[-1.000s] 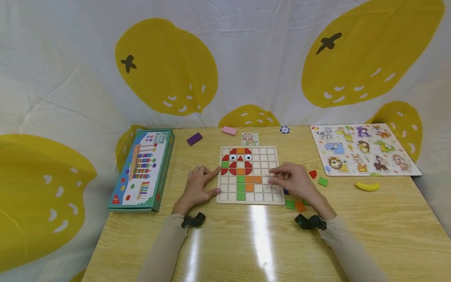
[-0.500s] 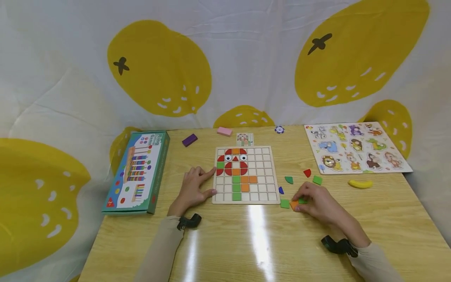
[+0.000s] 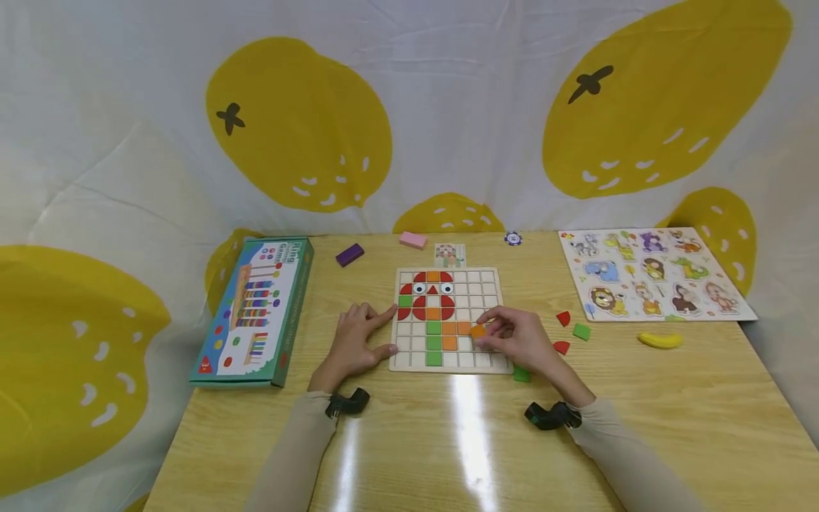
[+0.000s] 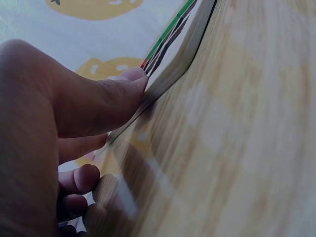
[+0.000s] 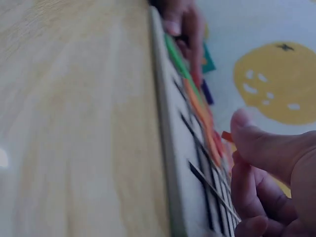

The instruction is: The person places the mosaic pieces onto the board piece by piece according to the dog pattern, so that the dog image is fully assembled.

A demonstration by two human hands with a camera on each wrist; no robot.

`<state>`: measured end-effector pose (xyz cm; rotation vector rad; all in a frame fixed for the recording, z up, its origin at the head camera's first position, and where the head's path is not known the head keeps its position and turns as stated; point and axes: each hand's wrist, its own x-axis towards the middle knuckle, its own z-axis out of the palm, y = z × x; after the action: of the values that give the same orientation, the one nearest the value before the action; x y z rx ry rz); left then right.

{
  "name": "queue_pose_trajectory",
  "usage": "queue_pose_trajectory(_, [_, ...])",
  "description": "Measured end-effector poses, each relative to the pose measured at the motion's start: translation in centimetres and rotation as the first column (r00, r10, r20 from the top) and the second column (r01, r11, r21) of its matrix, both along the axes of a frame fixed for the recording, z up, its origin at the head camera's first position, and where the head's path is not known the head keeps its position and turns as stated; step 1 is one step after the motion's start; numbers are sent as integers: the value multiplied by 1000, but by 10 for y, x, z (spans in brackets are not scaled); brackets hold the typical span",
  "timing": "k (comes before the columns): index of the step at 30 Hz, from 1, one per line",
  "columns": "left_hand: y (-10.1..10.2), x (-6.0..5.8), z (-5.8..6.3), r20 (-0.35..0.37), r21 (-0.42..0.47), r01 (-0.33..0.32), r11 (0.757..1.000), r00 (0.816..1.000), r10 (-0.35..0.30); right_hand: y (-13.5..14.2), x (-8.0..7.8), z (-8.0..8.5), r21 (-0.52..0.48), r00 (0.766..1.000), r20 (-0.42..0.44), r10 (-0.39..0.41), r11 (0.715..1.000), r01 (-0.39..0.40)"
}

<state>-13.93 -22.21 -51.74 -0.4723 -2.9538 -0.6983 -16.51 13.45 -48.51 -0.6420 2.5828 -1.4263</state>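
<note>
Between thumb and fingers, my right hand [image 3: 520,340] pinches a small orange tile [image 3: 478,331] just over the right half of the wooden grid board [image 3: 473,361]. In the right wrist view, the edge of that orange tile [image 5: 227,136] shows at the thumb tip. Red, green and orange pieces lie in the board's cells, including two round eyes near the top. My left hand [image 3: 355,341] touches the board's left edge with outstretched thumb and index finger. The left wrist view shows the thumb [image 4: 113,101] against the rim, with the other fingers loosely bent.
Right of the board lie red pieces [image 3: 563,318] and green tiles [image 3: 581,331], some partly behind my right hand. A pattern card [image 3: 450,254] stands behind the board. Around are a ring game box [image 3: 256,313], an animal puzzle [image 3: 652,274] and a toy banana [image 3: 661,340].
My right hand went from the board to the loose pieces at right, took an orange tile, and came back left over the board with it. The left hand stays at the board's edge.
</note>
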Motion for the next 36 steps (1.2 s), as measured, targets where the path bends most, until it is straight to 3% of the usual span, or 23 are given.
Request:
queue_pose_trajectory(6, [4, 1, 1, 4, 12, 10, 1000, 1000, -10, -19, 5, -10, 85, 998, -62, 22, 996, -17])
queue_pose_trajectory(21, [2, 0, 2, -19, 33, 6, 999, 1000, -6, -23, 6, -6, 127, 992, -107, 63, 991, -49])
queue_pose_trajectory(25, [4, 0, 2, -6, 34, 7, 999, 1000, -7, -6, 0, 0, 103, 996, -67, 57, 993, -50])
queue_pose_trajectory(28, [5, 0, 2, 6, 27, 6, 1000, 1000, -6, 20, -9, 8, 133, 994, -110, -1, 991, 16])
queue_pose_trajectory(31, [4, 1, 3, 16, 16, -6, 1000, 1000, 6, 46, -16, 14, 232, 984, -168, -55, 968, 93])
queue_pose_trajectory(36, [2, 1, 4, 16, -7, -12, 1000, 1000, 12, 68, -19, 11, 367, 996, -87, -20, 929, 51])
